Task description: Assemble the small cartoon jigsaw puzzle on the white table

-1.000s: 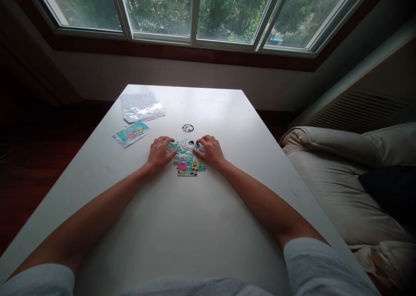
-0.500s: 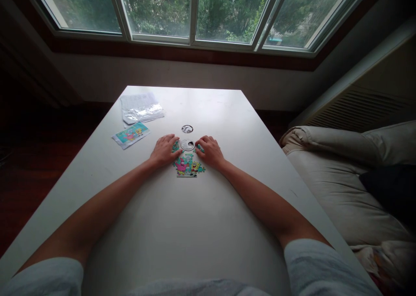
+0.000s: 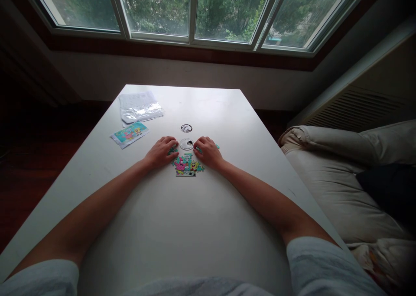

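A partly joined jigsaw puzzle (image 3: 186, 166) with pink and yellow cartoon figures lies on the white table. Just beyond it is a round silver-rimmed tin (image 3: 186, 144) with a dark spot on its face. My left hand (image 3: 161, 152) rests left of the tin, thumb and fingers apart around loose teal puzzle pieces (image 3: 173, 149). On the tin's other side, my right hand (image 3: 208, 152) has bent fingers, set apart from the thumb, over more pieces that it partly hides. A few teal pieces (image 3: 217, 147) show past its knuckles.
A second round disc (image 3: 186, 128) with a dark rim lies farther back. To the left are a picture card (image 3: 130, 134) of the cartoon figures and a clear plastic bag (image 3: 141, 107) with paper. A beige sofa (image 3: 341, 187) stands right of the table (image 3: 185, 226).
My left hand has shifted slightly left, away from the tin. My right hand has moved a little; teal pieces now show to its right. The puzzle and tin stay in place.
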`<move>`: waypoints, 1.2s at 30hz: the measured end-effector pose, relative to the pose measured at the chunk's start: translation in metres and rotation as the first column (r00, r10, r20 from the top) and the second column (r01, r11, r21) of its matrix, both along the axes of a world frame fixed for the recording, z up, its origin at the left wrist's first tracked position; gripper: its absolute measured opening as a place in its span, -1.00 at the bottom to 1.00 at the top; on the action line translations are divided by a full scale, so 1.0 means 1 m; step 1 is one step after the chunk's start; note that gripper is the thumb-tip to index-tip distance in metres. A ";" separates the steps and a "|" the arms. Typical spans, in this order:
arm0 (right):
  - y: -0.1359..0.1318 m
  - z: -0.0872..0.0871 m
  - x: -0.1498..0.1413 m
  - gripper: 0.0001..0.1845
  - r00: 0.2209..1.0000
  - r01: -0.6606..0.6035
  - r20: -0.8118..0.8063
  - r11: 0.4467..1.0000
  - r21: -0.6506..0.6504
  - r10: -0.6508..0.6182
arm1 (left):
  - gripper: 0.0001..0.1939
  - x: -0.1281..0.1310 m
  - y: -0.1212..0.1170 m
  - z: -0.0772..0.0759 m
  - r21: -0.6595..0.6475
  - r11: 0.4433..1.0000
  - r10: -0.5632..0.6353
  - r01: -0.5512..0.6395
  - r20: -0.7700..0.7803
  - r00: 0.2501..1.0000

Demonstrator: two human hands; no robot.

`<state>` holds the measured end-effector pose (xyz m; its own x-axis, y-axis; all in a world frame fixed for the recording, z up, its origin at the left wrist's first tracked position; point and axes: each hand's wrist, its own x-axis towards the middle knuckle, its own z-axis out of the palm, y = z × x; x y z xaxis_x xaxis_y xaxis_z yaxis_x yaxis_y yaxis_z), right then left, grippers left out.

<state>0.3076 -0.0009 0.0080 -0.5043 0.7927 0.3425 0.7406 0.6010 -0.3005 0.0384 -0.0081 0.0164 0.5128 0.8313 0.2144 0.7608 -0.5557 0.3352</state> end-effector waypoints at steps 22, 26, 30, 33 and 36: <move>0.011 -0.005 0.021 -0.83 0.988 -0.135 -0.076 0.991 -0.004 0.134 | -0.43 -0.007 -0.005 -0.003 0.052 0.998 -0.027 0.027 0.005 1.000; 0.012 -0.006 0.018 -0.84 0.991 -0.113 -0.078 0.994 -0.008 0.112 | -0.50 -0.006 -0.004 -0.004 0.060 0.998 -0.011 0.012 -0.010 1.000; 0.011 -0.006 0.015 -0.83 0.991 -0.106 -0.078 0.994 -0.004 0.105 | -0.52 -0.004 -0.005 -0.004 0.066 0.998 -0.011 0.012 -0.021 1.000; 0.011 -0.007 0.015 -0.82 0.992 -0.100 -0.076 0.995 0.001 0.100 | -0.53 -0.002 -0.007 -0.002 0.076 0.996 -0.043 0.044 -0.024 0.999; 0.011 -0.007 0.015 -0.82 0.992 -0.100 -0.076 0.995 0.005 0.100 | -0.52 -0.002 -0.012 0.001 0.078 0.993 -0.088 0.090 -0.028 0.996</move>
